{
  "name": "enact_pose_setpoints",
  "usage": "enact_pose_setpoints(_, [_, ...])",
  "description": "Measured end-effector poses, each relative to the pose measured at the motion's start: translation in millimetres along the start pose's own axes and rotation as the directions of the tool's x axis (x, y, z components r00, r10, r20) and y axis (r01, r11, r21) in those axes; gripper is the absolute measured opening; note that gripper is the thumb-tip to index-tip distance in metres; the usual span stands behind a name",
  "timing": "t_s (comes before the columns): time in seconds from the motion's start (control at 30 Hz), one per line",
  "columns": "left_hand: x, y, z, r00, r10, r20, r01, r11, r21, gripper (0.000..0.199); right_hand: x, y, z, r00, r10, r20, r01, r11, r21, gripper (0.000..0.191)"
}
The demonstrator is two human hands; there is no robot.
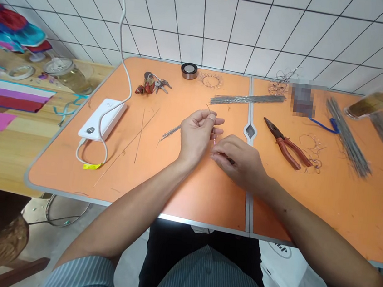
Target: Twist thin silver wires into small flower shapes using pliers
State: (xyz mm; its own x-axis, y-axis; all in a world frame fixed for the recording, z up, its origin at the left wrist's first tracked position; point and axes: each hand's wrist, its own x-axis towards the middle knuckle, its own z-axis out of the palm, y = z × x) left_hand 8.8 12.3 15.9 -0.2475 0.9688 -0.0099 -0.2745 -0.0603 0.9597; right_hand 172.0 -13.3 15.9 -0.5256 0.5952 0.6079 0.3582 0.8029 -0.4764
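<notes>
Above the middle of the orange folding table [219, 201], my left hand [194, 137] pinches a thin wire [208, 108] between thumb and forefinger; its other fingers stick out to the right. Just right of it and lower is my right hand [241, 160], closed, with fingertips pressed together. A fine pinkish strand [214, 139] shows in the gap between the hands. What the right fingers hold is hidden. Several short wires [170, 132] lie on the table behind my left hand. Two longer single wires [140, 136] lie farther left.
Red-handled pliers [285, 146] lie at right. Wire bundles [247, 99] [349, 139], wire rings [211, 80] and a roll of black tape [189, 70] are around the back. Keys [162, 85] and a cabled white power bank [101, 119] are at left. A tilted cup [368, 105] stands far right.
</notes>
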Motion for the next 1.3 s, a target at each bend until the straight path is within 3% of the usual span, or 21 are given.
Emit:
enact_pose_setpoints(0.1, [1.3,4.2,-0.7,1.000,-0.020,0.005,0.020,1.000,-0.006,0.025,3.6,0.2,-5.7,0.982,0.160,-0.103,-0.149,0.983,0.104,0.016])
enact_pose_setpoints(0.2, [1.8,11.4,-2.7,1.000,-0.010,0.010,0.010,1.000,-0.010,0.033,8.5,4.2,-15.0,0.883,0.440,-0.162,-0.366,0.862,0.350,0.025])
enact_pose_setpoints(0.27, [1.3,15.0,-3.5,1.000,0.020,0.016,-0.019,1.000,-0.008,0.039,11.2,7.7,-19.7,0.825,0.541,-0.164,-0.410,0.773,0.485,0.035])
enact_pose_setpoints(0.33, [0.4,16.7,-3.6,0.998,0.055,0.022,-0.055,0.998,-0.001,0.040,13.3,10.7,-22.1,0.799,0.580,-0.161,-0.413,0.722,0.555,0.040])
enact_pose_setpoints(0.5, [-0.7,16.6,-2.8,0.995,0.095,0.039,-0.094,0.995,-0.019,0.037,15.1,13.3,-22.0,0.791,0.595,-0.142,-0.403,0.681,0.611,0.039])
enact_pose_setpoints(1.3, [-11.4,24.2,1.9,0.986,0.149,0.070,-0.150,0.989,0.007,0.038,16.1,12.2,-21.7,0.810,0.571,-0.130,-0.360,0.660,0.659,0.040])
